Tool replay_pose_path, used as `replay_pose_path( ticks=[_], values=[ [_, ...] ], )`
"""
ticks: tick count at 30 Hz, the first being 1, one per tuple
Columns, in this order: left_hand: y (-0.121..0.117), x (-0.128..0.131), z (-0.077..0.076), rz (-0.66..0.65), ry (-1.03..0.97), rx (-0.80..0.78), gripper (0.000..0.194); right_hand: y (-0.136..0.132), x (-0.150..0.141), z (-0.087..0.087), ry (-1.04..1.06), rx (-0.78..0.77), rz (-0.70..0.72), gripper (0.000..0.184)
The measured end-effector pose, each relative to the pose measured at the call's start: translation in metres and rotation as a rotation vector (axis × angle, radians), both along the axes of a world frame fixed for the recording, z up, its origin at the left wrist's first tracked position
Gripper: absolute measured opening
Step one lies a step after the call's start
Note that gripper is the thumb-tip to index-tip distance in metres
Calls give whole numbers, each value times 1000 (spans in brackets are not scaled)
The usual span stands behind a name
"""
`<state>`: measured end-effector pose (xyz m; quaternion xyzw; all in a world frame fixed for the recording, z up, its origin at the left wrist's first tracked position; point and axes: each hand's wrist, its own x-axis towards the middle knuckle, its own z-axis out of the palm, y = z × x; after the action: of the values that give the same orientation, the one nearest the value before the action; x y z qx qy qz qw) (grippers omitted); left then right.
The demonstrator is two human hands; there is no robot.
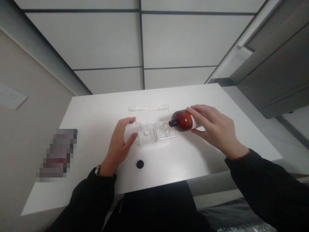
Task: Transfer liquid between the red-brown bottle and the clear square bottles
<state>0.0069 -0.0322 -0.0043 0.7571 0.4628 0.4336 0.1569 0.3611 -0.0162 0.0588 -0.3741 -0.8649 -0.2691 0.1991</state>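
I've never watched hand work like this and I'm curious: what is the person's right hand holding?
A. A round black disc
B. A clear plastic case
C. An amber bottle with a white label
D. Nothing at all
C. The right hand has its fingers wrapped around the amber bottle, which it holds on its side.

Right fingers [200,111] around amber glass bottle [182,120]

Bright, soft, even room light; the white table [96,151] verges on glare, with only a faint shadow under the right hand [218,129]. Wide lens bows the frame edges. Detail slightly soft throughout; pixelated patch [58,154] at left.
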Motion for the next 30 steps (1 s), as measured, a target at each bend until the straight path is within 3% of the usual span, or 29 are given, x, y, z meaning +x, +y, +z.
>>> replay_pose_path(
  ticks=[30],
  values=[
    [0,0,0,7,-7,-15,46,1,1,4,-17,-13,16,60]
  ],
)
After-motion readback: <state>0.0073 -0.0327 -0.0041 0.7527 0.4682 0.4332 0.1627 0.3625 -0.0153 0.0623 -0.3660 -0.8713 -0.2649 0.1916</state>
